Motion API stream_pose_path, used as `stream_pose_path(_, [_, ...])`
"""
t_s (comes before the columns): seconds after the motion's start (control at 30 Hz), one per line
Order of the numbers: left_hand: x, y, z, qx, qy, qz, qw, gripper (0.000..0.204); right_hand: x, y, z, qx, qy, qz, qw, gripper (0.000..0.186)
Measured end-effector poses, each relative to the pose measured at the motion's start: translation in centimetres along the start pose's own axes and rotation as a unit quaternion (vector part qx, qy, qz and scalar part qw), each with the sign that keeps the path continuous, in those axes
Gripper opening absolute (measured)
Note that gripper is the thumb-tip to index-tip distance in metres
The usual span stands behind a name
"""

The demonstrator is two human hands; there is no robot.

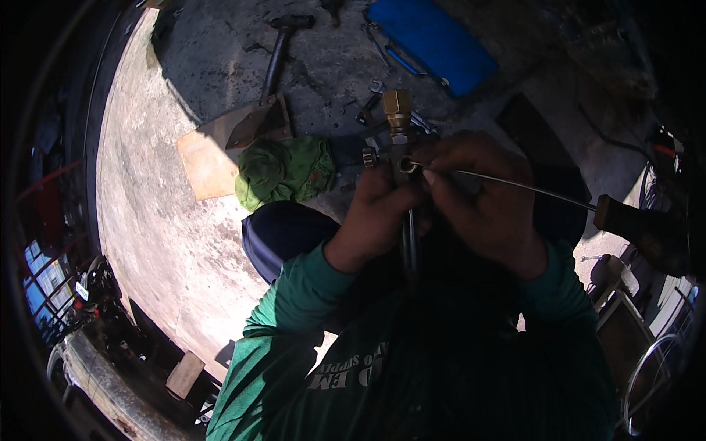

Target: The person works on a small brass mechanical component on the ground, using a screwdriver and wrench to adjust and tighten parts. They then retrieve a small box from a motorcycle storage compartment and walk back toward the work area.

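My left hand (380, 213) is closed around a metal valve fitting (399, 143), held upright in front of my chest. A brass hex nut (396, 103) tops it, a small ridged knob (369, 156) sticks out at its left, and thin metal tubes (409, 239) run down below. My right hand (482, 195) pinches the thin shaft of a long screwdriver-like tool (526, 188) near its tip. That tip is at a round opening (408, 166) in the fitting's side; whether it is inside cannot be made out. The tool's brown handle (614, 217) points right.
Beyond my hands lie a green cloth (283, 173), a piece of cardboard (213, 158), a hammer (278, 59) and several wrenches (376, 48). A blue case (434, 44) sits at the far right. A wooden block (185, 375) and machine parts stand at lower left, a frame (625, 331) at right.
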State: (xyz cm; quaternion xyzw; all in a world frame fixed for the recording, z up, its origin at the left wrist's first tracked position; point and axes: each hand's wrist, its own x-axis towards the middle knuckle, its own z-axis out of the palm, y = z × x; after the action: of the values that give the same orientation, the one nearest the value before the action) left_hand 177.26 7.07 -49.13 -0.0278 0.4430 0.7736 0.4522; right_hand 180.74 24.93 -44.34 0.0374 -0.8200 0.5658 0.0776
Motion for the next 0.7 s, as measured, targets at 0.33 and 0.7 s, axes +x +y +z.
stream_pose_path(0.33, [0.04, 0.23, 0.6, -0.007, 0.01, 0.017, 1.0, 0.033, -0.05, -0.22, 0.08, 0.007, 0.014, -0.006, 1.0, 0.01])
stream_pose_path(0.7, [0.02, 0.17, 0.71, 0.015, 0.018, 0.026, 0.999, 0.039, -0.21, 0.22, 0.33, 0.016, 0.022, -0.033, 0.999, 0.011])
